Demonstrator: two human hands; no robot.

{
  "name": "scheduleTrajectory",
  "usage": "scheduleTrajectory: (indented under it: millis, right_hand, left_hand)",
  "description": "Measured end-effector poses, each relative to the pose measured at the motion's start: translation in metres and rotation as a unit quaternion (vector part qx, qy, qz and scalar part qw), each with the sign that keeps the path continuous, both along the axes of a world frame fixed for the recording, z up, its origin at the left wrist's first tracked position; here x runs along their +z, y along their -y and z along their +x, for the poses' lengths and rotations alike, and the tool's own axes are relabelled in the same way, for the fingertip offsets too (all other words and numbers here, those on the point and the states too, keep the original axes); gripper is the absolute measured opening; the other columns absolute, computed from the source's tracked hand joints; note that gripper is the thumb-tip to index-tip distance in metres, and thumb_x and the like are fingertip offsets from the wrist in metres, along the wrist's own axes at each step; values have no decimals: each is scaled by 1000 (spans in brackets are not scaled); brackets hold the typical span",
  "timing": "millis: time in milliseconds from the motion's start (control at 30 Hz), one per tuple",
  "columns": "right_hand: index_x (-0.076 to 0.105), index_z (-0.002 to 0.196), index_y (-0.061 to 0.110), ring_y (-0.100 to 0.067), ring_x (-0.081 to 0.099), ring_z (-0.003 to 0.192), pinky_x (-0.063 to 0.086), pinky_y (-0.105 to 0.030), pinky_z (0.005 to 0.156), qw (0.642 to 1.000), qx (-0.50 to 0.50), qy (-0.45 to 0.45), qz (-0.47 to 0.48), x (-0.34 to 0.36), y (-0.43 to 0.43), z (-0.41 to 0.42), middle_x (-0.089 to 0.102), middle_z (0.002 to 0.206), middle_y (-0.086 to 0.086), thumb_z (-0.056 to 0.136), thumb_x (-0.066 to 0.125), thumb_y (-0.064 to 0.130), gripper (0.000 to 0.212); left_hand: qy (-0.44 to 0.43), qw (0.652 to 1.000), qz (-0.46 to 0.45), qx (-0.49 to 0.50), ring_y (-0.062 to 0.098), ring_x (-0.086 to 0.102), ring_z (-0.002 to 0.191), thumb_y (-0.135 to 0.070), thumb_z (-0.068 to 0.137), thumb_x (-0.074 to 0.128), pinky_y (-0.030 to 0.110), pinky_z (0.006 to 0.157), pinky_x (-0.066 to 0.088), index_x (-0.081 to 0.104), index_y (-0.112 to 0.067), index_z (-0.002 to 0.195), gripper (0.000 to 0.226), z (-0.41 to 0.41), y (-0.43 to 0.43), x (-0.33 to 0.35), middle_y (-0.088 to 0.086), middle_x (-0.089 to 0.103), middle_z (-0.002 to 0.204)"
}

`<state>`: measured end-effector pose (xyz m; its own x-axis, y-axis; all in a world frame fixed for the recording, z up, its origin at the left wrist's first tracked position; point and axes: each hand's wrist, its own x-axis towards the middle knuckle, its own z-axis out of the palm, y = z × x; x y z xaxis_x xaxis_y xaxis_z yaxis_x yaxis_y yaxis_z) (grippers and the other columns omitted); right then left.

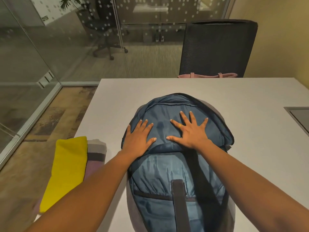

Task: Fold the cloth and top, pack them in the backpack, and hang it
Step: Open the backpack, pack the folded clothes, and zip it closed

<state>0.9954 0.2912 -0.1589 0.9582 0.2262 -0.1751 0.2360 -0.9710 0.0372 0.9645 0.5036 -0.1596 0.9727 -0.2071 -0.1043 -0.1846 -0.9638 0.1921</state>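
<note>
A blue backpack (167,174) lies flat on the white table (234,97), its rounded top end pointing away from me. My left hand (138,139) rests palm down on its upper left part, fingers spread. My right hand (190,129), with a ring on one finger, presses flat on its upper right part. Neither hand grips anything. Left of the backpack, at the table's left edge, lies a folded yellow cloth (66,171). Beside it sits a folded striped top (96,154) in grey, dark and mauve, partly hidden by my left forearm.
A black mesh office chair (215,47) stands behind the table's far edge with a pink bag (207,75) on its seat. A grey recessed panel (299,116) sits at the table's right. Glass walls (25,67) enclose the left and far sides.
</note>
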Motion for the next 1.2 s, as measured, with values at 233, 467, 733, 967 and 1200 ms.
scheduleTrajectory:
  millis: [233, 467, 733, 967, 1200]
  right_hand:
    - [2, 145, 46, -30, -13, 144, -3, -76, 99, 999, -13, -22, -19, 6, -6, -6, -12, 158, 2, 76, 20, 82, 80]
    - [-1, 145, 46, -29, -10, 145, 1, -76, 100, 998, -36, -34, -30, 7, -14, -14, -11, 158, 3, 80, 19, 78, 76]
    - [0, 145, 45, -29, -7, 145, 5, -75, 101, 997, -58, -44, -36, 10, -21, -20, -7, 158, 4, 83, 23, 75, 73]
    - [-2, 145, 46, -28, -7, 145, 6, -75, 101, 995, -67, -58, -40, 7, -23, -18, -7, 158, 4, 83, 23, 74, 73]
    - [-2, 144, 46, -28, -7, 145, 4, -76, 101, 995, -66, -70, -34, 6, -22, -17, -8, 158, 4, 83, 22, 74, 72]
  left_hand:
    - [43, 995, -45, 74, 16, -1, 146, -53, 95, 30, 45, 116, -3, 17, -26, 148, 60, -47, -41, -3, -1, 6, 158]
    - [126, 960, 57, 243, 29, 34, 137, -25, 89, 32, 65, 106, 18, 48, -14, 134, 49, -97, -107, -5, 11, 42, 145]
    - [35, 868, -98, 485, 29, 13, 144, -34, 93, 50, 56, 113, 10, 10, -4, 147, 74, -123, -171, -14, 15, 16, 155]
    - [-88, 845, -262, 457, 39, 39, 130, -48, 82, 63, 47, 106, 35, 8, -6, 148, 95, -114, -200, -24, 19, 36, 146]
    - [-202, 899, -174, 347, 35, 31, 136, -56, 86, 51, 46, 110, 30, 10, -18, 150, 85, -102, -197, -29, 13, 26, 153]
